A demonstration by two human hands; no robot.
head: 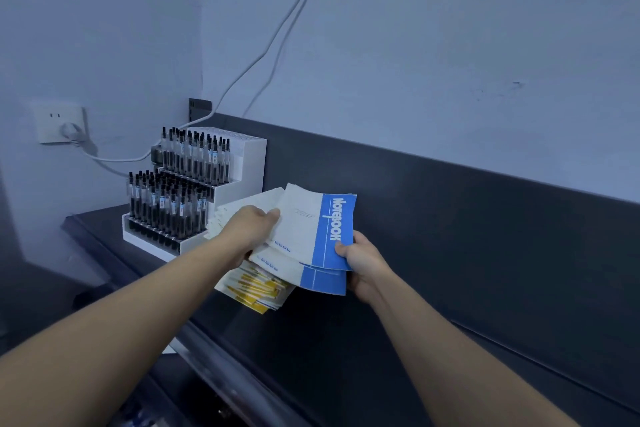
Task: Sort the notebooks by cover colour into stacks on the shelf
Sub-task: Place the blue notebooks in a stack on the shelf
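**1. Hands**
- The left hand [250,229] grips the left side of a fanned notebook bundle. Thumb lies flat on the top white cover; fingers curl under the stack.
- The right hand [363,265] pinches the bundle's right edge. Thumb presses on the blue band; remaining fingers are underneath, mostly hidden.

**2. Task items**
- The top notebook [304,225] is thin paper w/ a white cover and a blue band along its right edge, lettered "Notebook" in white. Pos.: frame centre, between both hands.
- The second notebook [311,276] is the same white-and-blue type. It sits directly beneath the top one, offset toward 6 o'clock.
- The yellow-striped notebooks [258,289], several thin white covers w/ yellow bands, are lowest in the bundle. They stick out at 7 o'clock from the top notebook.
- More white covers fan out at 10 o'clock, past the left hand.
- The shelf [311,357] is a flat dark grey board below the bundle. The bundle appears to be held clear of it, but contact at the lowest corner cannot be ruled out.

**3. Surroundings**
- The pen rack [249,163] is stepped white plastic, just beside the bundle at 10 o'clock, standing on the shelf.
- The pens [166,201] are black and upright, filling both tiers.
- The wall socket [60,123] is a white plate at 9 o'clock of the rack, w/ a plug inserted.
- A white cable [277,35] runs up the pale wall toward 12 o'clock.
- The back panel [467,225] is dark grey and upright behind the shelf.
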